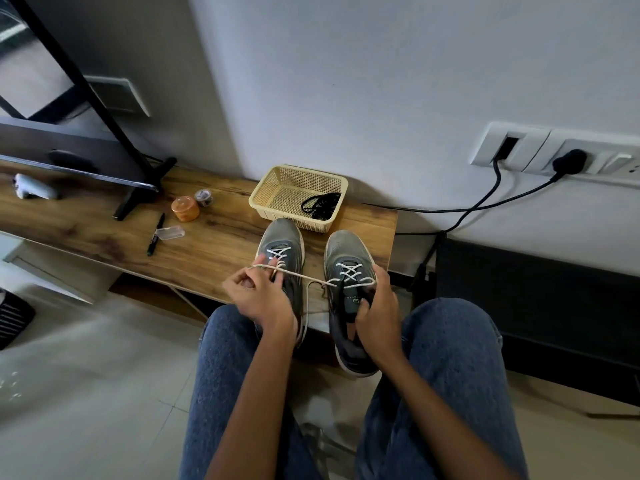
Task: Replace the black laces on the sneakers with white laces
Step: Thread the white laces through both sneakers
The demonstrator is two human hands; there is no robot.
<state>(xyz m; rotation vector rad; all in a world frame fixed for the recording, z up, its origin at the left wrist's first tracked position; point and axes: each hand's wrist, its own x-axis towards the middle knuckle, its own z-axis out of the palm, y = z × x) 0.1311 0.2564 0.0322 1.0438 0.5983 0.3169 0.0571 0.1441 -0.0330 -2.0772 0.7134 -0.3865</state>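
Note:
Two grey sneakers stand side by side at the near edge of the wooden table (214, 244), toes pointing to the wall. Both the left sneaker (282, 237) and the right sneaker (346, 247) carry white laces crossed through their front eyelets. My left hand (259, 294) pinches a white lace (298, 274) that runs taut from the right sneaker across to the left. My right hand (379, 306) grips the right sneaker at its tongue and side. Black laces (320, 204) lie bundled in a cream plastic basket (277, 188) just behind the shoes.
An orange jar (185, 208), a small tape roll (204, 197), a black marker (156, 233) and a clear plastic case (169, 233) lie to the left on the table. A black stand leg (138, 199) rests there too. Black cables (485, 202) run from wall sockets at right.

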